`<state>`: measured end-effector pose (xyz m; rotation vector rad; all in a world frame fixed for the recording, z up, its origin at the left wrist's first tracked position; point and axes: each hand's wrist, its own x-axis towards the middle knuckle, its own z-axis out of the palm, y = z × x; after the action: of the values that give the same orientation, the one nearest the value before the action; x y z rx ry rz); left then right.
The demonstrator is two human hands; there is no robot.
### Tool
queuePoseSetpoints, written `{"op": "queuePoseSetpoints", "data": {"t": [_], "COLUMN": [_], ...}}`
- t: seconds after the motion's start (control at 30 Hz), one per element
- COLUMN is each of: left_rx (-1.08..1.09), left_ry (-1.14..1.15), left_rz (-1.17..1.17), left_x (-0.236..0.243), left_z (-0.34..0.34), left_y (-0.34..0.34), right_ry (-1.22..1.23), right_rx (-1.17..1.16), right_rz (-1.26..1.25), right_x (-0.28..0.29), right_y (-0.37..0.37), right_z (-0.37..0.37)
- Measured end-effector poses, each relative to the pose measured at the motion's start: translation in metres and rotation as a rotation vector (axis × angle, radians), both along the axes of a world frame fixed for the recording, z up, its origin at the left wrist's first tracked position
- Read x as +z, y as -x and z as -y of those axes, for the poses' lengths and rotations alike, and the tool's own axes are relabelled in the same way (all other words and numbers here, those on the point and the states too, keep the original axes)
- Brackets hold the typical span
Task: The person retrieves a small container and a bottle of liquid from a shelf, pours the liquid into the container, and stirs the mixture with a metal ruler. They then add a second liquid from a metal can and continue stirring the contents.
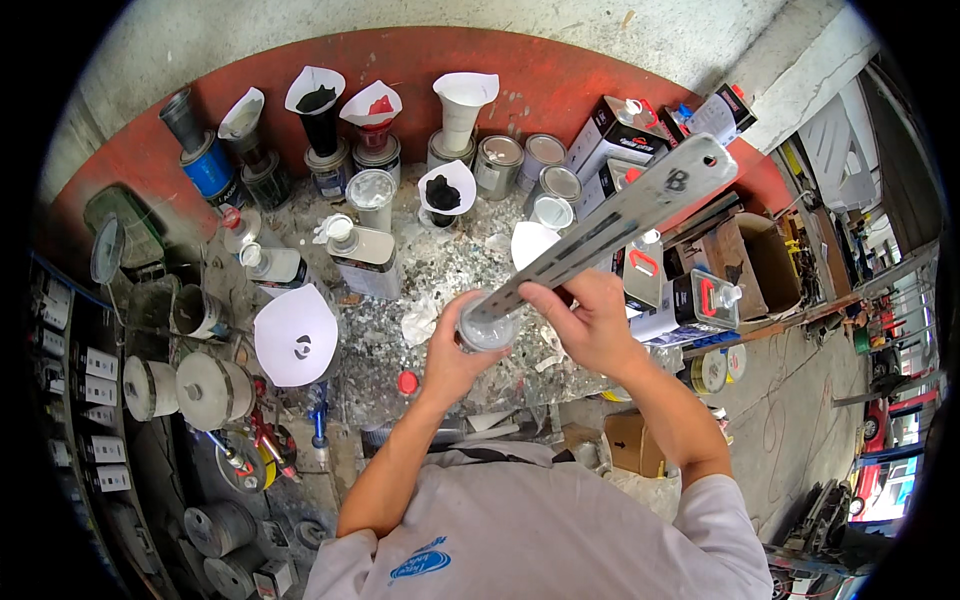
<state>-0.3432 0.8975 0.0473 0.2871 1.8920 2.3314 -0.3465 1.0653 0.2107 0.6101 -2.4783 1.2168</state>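
My left hand (446, 358) is wrapped round a clear plastic cup (488, 332) above the near part of the workbench. In my right hand (592, 326) is a long slotted metal mixing stick (640, 208), pinched between thumb and fingers. Its lower end reaches into the cup, and the rest slants up to the right. What the cup contains is hard to make out. A crumpled white paper (421, 322) lies just left of the cup, and a red cap (408, 382) sits near the bench's front edge.
Cans topped with paper funnels (460, 108) line the back of the paint-spattered bench (375, 345). Solvent tins (366, 262) stand left of centre; more rectangular cans (700, 302) crowd the right. Spray guns (270, 440) hang at the left front. A cardboard box (765, 262) stands far right.
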Motion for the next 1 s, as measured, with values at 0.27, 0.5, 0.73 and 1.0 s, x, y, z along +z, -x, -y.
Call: {"op": "queuePoseSetpoints", "data": {"t": [0.27, 0.5, 0.73, 1.0], "left_rx": [0.006, 0.000, 0.007, 0.022], "left_ry": [-0.038, -0.044, -0.027, -0.035], "left_rz": [0.014, 0.046, 0.015, 0.012], "left_x": [0.012, 0.012, 0.003, 0.012], "left_z": [0.002, 0.002, -0.002, 0.000], "left_y": [0.000, 0.002, 0.000, 0.002], "right_ry": [-0.120, -0.057, 0.001, -0.086], "right_rx": [-0.042, -0.015, -0.055, -0.069], "right_rz": [0.045, 0.097, -0.004, 0.068], "right_x": [-0.014, -0.015, 0.003, -0.024], "right_y": [0.007, -0.007, 0.006, 0.003], "right_z": [-0.012, -0.001, -0.001, -0.010]}}
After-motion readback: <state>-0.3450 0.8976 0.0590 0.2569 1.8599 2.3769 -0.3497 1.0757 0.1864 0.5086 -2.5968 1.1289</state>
